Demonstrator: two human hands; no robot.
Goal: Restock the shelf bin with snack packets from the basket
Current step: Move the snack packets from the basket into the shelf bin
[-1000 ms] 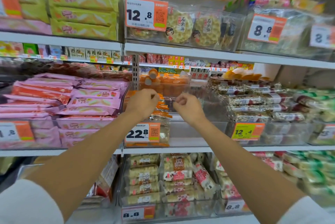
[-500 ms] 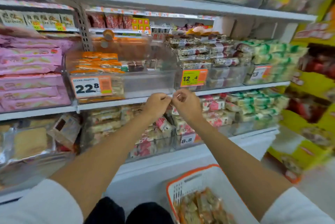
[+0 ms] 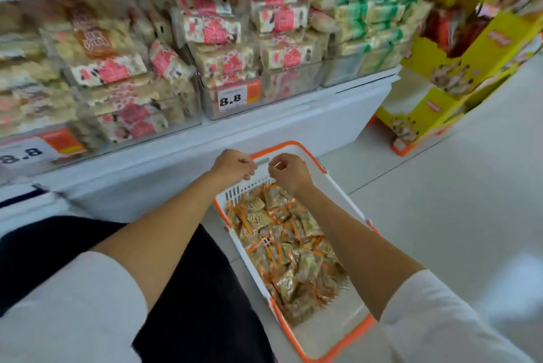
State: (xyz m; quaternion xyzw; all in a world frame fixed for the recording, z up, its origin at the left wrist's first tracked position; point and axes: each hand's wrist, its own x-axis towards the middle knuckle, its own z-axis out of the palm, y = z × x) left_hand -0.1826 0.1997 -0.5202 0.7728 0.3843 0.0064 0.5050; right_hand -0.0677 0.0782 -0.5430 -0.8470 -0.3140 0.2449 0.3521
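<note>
A white basket with an orange rim point(image 3: 357, 334) stands on the floor in front of the shelving. It holds a heap of small orange-and-tan snack packets point(image 3: 289, 248). My left hand point(image 3: 233, 165) and my right hand point(image 3: 289, 170) hover side by side above the basket's far end, both with fingers curled and nothing visible in them. The shelf bin with the orange packets is out of view above.
Clear bins of pink and green snack packs point(image 3: 229, 48) with 8.8 price tags point(image 3: 230, 99) fill the lowest shelf above a white base panel point(image 3: 164, 157). A yellow cardboard display stand point(image 3: 458, 74) is at the right. Pale floor tiles point(image 3: 440, 204) lie right of the basket.
My view has swung down from the 22.8 bin to the basket on the floor. Both hands dropped from the bin's front edge to just above the basket, staying close together.
</note>
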